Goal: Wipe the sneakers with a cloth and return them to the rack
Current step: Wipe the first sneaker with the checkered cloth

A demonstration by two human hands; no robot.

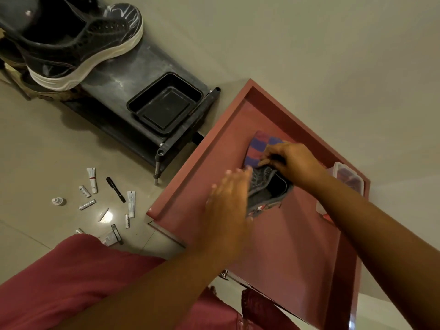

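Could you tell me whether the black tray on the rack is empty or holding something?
Empty: the black tray on the rack shows only its bare floor.

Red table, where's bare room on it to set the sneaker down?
The red table is bare on its near half, between the left hand and the near edge. The far corner beyond the striped cloth also shows open. The middle is crowded: sneaker, cloth and both hands, with the right hand gripping the sneaker. A clear container takes the right edge.
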